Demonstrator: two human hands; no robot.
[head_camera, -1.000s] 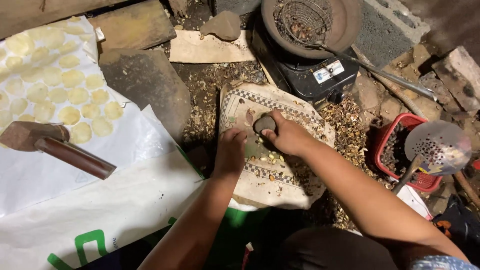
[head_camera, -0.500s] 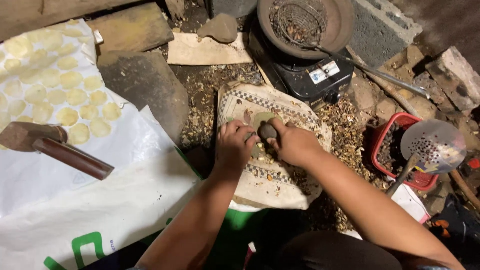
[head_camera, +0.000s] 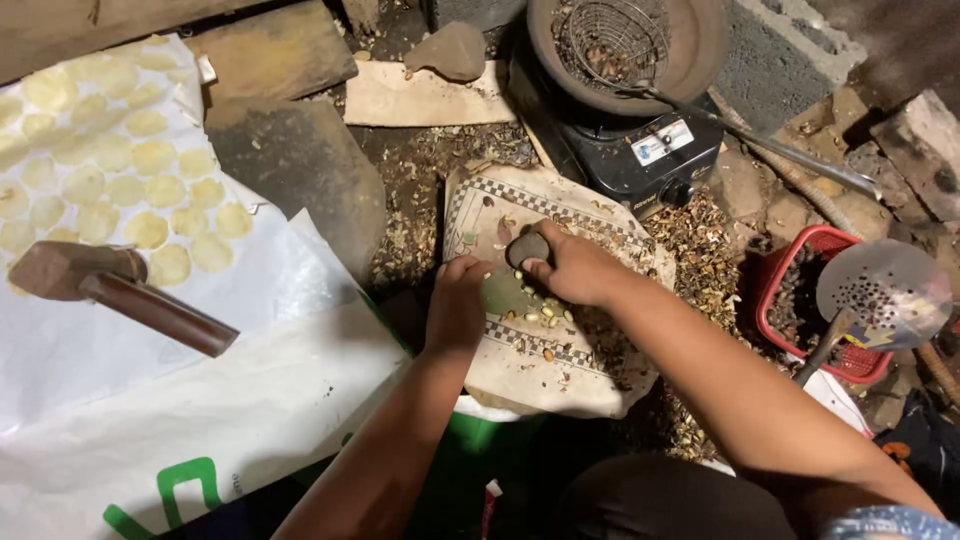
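My right hand (head_camera: 580, 270) grips a small dark stone (head_camera: 527, 248) just above a patterned cloth (head_camera: 600, 225) spread over a flat block. My left hand (head_camera: 457, 305) rests on the cloth's left part, fingertips pinched beside the stone. Several pale shelled kernels (head_camera: 545, 315) and bits of husk lie on the cloth below the two hands.
A black stove (head_camera: 650, 150) with a pan and wire basket (head_camera: 610, 40) stands behind the cloth. A red basket (head_camera: 775, 270) of nuts and a perforated skimmer (head_camera: 885, 290) sit at right. White sheets (head_camera: 150, 360) at left hold flat yellow discs (head_camera: 100, 180) and a wooden-handled mallet (head_camera: 110, 290). Husks litter the ground.
My hands and the stone have stayed at the same spot on the cloth, with only a small up-and-down shift of the stone. More kernels show below the hands.
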